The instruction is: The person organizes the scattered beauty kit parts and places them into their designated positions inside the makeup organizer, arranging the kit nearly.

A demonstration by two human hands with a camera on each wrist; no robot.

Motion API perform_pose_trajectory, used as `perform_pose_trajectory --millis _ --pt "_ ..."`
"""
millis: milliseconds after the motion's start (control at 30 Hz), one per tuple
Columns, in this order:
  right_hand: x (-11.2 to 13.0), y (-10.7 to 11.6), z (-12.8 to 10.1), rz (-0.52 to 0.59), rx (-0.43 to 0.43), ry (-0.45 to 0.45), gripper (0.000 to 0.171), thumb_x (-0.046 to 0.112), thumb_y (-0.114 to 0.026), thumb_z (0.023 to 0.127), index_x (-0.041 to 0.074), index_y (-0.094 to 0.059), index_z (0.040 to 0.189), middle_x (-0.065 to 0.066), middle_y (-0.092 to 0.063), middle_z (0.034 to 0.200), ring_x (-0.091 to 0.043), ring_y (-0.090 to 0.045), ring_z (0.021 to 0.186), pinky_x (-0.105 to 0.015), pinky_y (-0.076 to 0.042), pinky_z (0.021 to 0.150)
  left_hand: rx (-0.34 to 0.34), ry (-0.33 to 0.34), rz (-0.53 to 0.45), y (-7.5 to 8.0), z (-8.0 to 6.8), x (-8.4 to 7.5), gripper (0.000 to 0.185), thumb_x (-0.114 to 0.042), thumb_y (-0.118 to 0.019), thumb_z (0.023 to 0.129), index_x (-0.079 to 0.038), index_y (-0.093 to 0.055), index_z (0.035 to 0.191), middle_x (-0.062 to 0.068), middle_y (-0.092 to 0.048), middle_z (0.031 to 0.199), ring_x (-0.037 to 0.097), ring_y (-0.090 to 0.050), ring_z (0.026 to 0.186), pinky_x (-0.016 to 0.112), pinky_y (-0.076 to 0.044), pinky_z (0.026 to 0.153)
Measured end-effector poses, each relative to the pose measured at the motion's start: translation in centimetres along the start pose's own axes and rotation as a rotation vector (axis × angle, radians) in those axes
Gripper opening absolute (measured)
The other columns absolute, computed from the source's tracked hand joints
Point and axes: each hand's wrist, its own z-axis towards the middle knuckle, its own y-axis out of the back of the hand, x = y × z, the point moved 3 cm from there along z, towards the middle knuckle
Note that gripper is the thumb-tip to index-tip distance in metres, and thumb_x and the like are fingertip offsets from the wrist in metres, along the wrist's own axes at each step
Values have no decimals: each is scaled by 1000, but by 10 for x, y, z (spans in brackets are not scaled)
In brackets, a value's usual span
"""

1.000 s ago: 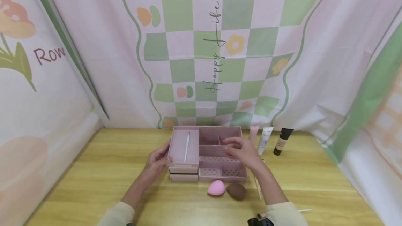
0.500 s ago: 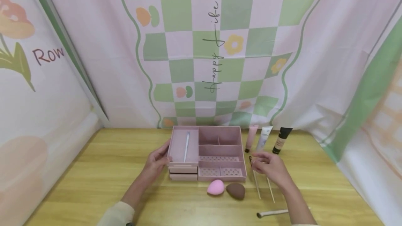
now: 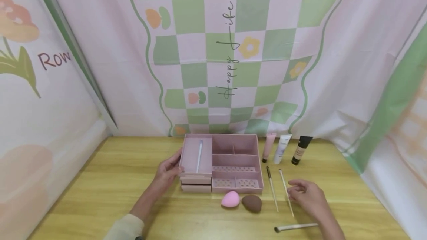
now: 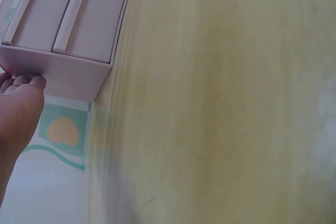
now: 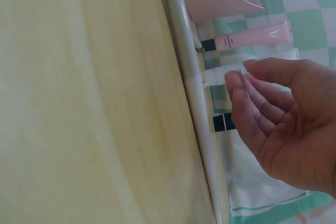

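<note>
now that my right hand (image 3: 305, 193) is drifting off the pink organizer (image 3: 221, 164) toward lower right, i'm hovering it loose-fingered, empty, beside two brushes (image 3: 287, 197); left hand (image 3: 168, 169) is steadying the organizer's side

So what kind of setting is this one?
Probably a staged makeup-sorting booth: printed cloth backdrop on three sides, wooden table, pink organizer, brushes and tubes.

Pink sponge (image 3: 230, 199) & brown sponge (image 3: 251, 203) side by side; 3 tubes (image 3: 282, 149) by checkered backdrop (image 3: 233, 47).
</note>
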Motion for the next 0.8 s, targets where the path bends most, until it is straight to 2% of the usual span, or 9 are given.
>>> perform_pose_trajectory --millis 167,300,533,800 --pt "-6 7 -3 -81 -7 -8 45 17 -62 89 -7 -57 127 -14 -74 101 -8 -68 75 -18 -56 64 6 2 8 0 1 0 72 1 -50 91 6 -12 152 19 -3 165 35 -4 152 13 -30 112" --pt "-8 8 -4 -138 3 -2 45 20 -63 87 -5 -59 125 -12 -75 98 -9 -67 75 -24 -55 67 2 7 3 1 1 1 73 1 -50 90 6 -12 153 19 -3 165 34 -5 153 14 -29 114" --pt "-11 3 -4 -243 44 -21 47 29 -70 83 -3 -63 118 -14 -74 100 -18 -67 86 -45 -58 76 -1 -1 4 0 1 0 72 2 -49 91 6 -12 152 19 -4 165 33 -5 153 14 -28 113" --pt "-12 -2 -4 -247 89 -70 46 30 -75 78 -1 -67 111 -4 -73 92 -14 -64 81 -27 -51 65 9 -1 2 0 0 0 71 2 -47 92 7 -11 153 20 -2 165 35 -4 153 12 -29 113"
